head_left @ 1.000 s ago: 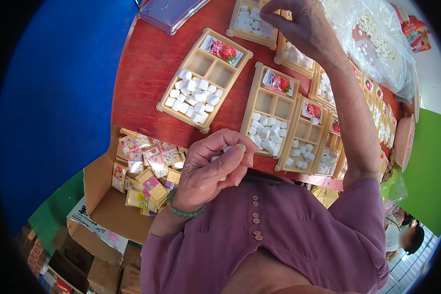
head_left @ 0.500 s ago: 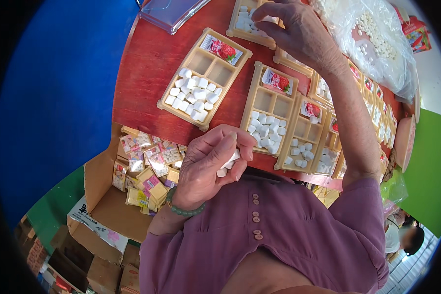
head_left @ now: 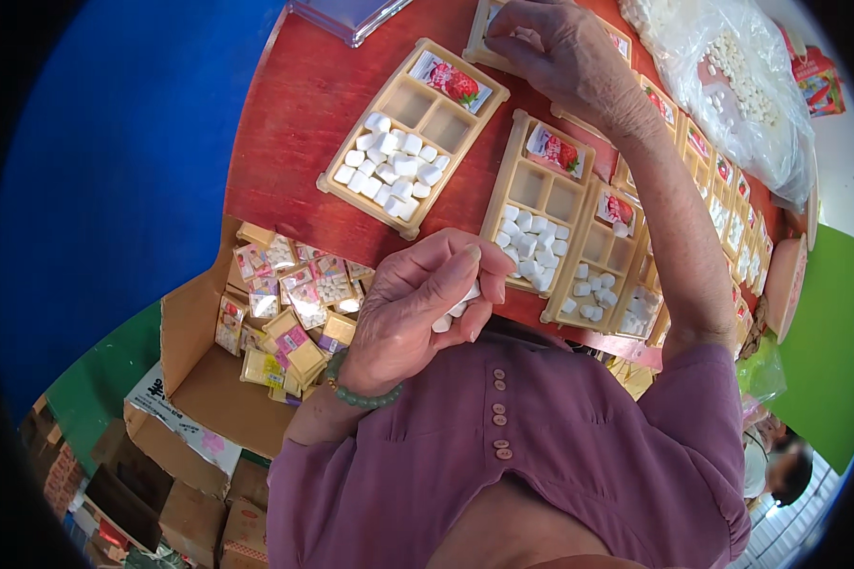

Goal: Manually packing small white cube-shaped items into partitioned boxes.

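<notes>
My left hand [head_left: 425, 302] is curled palm-up in front of my chest, closed around several white marshmallows [head_left: 457, 307]. My right hand [head_left: 571, 64] reaches over the far tray [head_left: 481, 43], fingertips bent together above it; what they pinch, if anything, is hidden. Close by lies a beige compartment tray [head_left: 363, 114] with a strawberry-print packet [head_left: 454, 82] at its far end, two bare cells, and marshmallows heaped in the near section. Another such tray [head_left: 503, 171], filled the same way, lies to its right.
More filled trays [head_left: 593, 247] run along the right side of the red table [head_left: 285, 123]. A clear plastic bag of white pieces [head_left: 731, 81] lies at the far right. Below the table's left edge, an open cardboard box [head_left: 194, 313] holds small packages.
The view has shifted slightly, so the trays appear farther right and higher. My right hand's fingers have drawn closer together over the far tray. My left hand still holds marshmallows.
</notes>
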Demonstrator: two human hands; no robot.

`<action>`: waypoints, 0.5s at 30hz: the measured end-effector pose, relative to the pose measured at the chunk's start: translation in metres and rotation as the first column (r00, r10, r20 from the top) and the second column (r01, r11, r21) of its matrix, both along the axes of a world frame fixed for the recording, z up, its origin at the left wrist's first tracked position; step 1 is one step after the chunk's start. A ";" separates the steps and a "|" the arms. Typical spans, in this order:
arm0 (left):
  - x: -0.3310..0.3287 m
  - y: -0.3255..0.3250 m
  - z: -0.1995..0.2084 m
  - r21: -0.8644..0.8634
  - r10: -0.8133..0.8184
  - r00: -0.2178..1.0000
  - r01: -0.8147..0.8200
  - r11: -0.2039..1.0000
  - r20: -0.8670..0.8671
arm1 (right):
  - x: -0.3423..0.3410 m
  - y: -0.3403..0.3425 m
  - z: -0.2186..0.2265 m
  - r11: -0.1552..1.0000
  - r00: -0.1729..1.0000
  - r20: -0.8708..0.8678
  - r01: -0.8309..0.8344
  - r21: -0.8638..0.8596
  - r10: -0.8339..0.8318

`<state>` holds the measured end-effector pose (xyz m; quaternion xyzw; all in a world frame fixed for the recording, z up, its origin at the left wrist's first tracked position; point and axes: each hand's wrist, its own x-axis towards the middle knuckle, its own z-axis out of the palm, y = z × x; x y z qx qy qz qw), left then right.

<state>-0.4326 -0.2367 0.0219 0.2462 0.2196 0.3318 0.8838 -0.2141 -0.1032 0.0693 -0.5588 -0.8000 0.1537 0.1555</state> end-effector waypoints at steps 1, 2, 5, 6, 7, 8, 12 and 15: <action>-0.001 -0.001 0.001 -0.003 0.004 1.000 -0.004 1.000 -0.002 | 0.000 0.000 0.000 1.000 1.000 -0.020 -0.002 -0.001 0.002; 0.000 -0.001 0.001 -0.012 0.002 1.000 -0.002 1.000 -0.002 | 0.000 0.000 -0.001 1.000 1.000 -0.021 -0.005 -0.003 0.005; 0.001 -0.001 -0.002 -0.031 0.011 1.000 -0.011 0.999 0.009 | 0.000 -0.003 0.000 0.999 1.000 0.000 -0.029 0.018 0.029; 0.001 0.000 -0.003 -0.039 0.018 1.000 -0.017 0.999 0.022 | -0.003 -0.007 0.006 0.999 1.000 0.010 -0.011 0.038 0.010; 0.004 0.001 -0.001 -0.044 0.019 1.000 -0.019 0.999 0.018 | -0.004 -0.010 0.009 0.998 1.000 0.020 0.008 0.057 -0.009; 0.007 0.000 0.003 -0.055 0.074 0.997 -0.073 0.996 0.010 | 0.001 -0.013 0.007 0.950 0.989 0.058 -0.145 0.278 0.134; 0.007 0.001 0.000 -0.116 0.160 0.980 -0.146 0.982 0.120 | -0.023 -0.051 0.047 0.989 0.970 -0.201 -0.123 0.085 0.137; 0.007 0.002 0.005 -0.153 0.189 0.969 -0.164 0.974 0.160 | -0.024 -0.059 0.052 0.987 0.983 -0.166 -0.105 -0.125 0.084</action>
